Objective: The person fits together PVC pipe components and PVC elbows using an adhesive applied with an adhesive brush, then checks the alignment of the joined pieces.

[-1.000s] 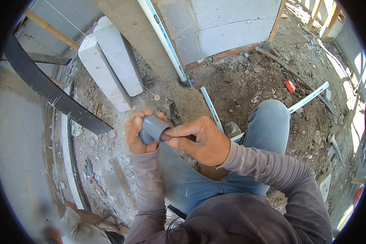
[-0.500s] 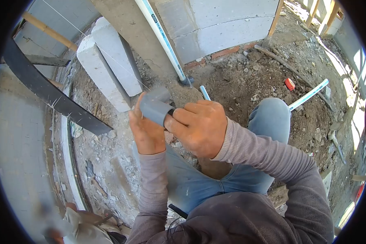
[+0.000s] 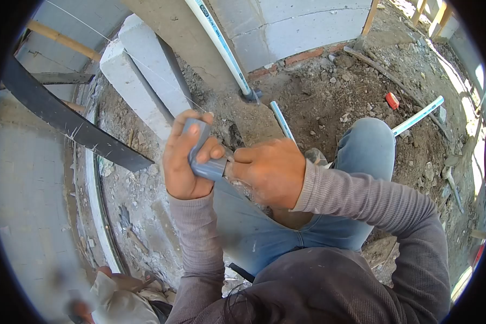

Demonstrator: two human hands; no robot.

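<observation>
My left hand (image 3: 184, 162) grips a grey plastic pipe elbow (image 3: 209, 168), with fingers wrapped around its bend. One open end of the elbow faces right, toward my right hand (image 3: 270, 171). That hand is closed, its thumb and fingertips right at the opening. Whatever it may hold there is hidden. Both hands are above my lap, in front of my jeans. Just beyond them, a short piece of white pipe (image 3: 282, 121) with blue print lies on the ground.
A long white pipe (image 3: 221, 46) stands against the concrete column. Two pale blocks (image 3: 137, 89) lean at left beside a dark curved strip (image 3: 75, 124). Rubble ground holds a red tape measure (image 3: 392, 100), another white pipe (image 3: 418, 116) and a hammer (image 3: 452, 186). Another person (image 3: 121, 299) is at lower left.
The elbow has turned and come slightly lower. My left fingers, earlier mostly behind it, now curl around its front. My right hand stays at its opening. The view has shifted slightly.
</observation>
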